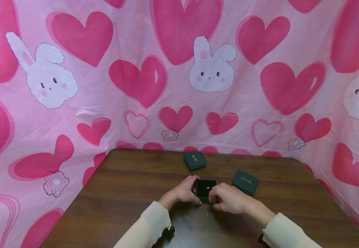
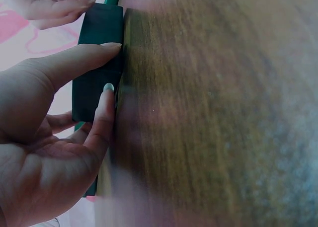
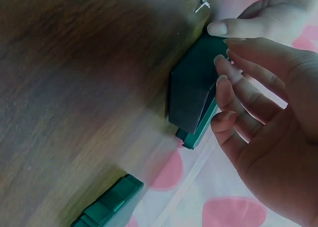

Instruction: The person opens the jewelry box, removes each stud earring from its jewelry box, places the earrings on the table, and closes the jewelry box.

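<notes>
In the head view, a small dark green jewelry box (image 1: 206,198) lies uncovered on the table, its black lining facing up. A silver star-shaped earring (image 1: 208,187) sits on that lining. My left hand (image 1: 186,190) grips the box from the left, its thumb and fingers against the side walls (image 2: 102,26). At the right rim, my right hand (image 1: 229,198) has bent fingers. In the right wrist view its fingertips (image 3: 223,80) are over the box's top edge; whether they pinch anything is hidden. Another small star-shaped earring (image 3: 202,5) lies on the table in front of the box.
A green box with gold lettering (image 1: 195,161) stands behind the hands, near the table's back edge. To the right is another green lettered piece (image 1: 245,182), close to my right hand. A pink heart-and-rabbit cloth (image 1: 179,96) hangs around the wooden table (image 1: 130,193).
</notes>
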